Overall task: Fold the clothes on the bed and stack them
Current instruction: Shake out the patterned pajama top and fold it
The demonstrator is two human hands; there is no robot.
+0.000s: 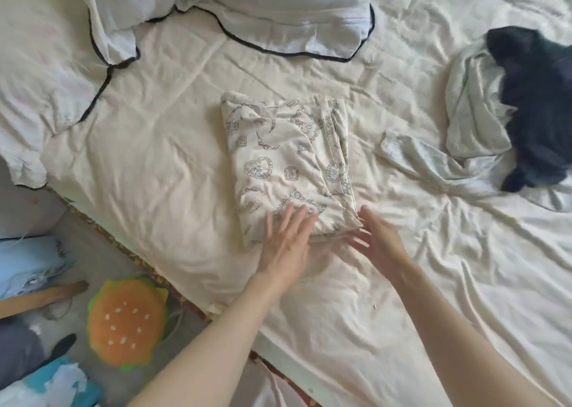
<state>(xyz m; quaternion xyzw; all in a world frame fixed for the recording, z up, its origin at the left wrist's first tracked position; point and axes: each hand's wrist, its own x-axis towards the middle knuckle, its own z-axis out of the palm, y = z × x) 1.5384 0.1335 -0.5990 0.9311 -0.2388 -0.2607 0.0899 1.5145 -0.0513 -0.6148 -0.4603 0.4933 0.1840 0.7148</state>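
Note:
A cream garment with grey printed patterns (278, 162) lies folded into a rectangle in the middle of the bed (154, 158). My left hand (288, 239) rests flat on its near edge, fingers spread. My right hand (376, 239) hovers just beside the garment's near right corner, fingers apart and holding nothing. At the right, a crumpled pale grey garment (470, 109) lies unfolded with one sleeve stretched toward the middle. A dark navy garment (538, 106) is heaped on top of it.
Two white pillows with dark piping (247, 10) lie at the head of the bed. On the floor at the lower left are a burger-shaped plush cushion (127, 323), a light blue item (28, 261) and other clutter. The bed's edge runs diagonally at lower left.

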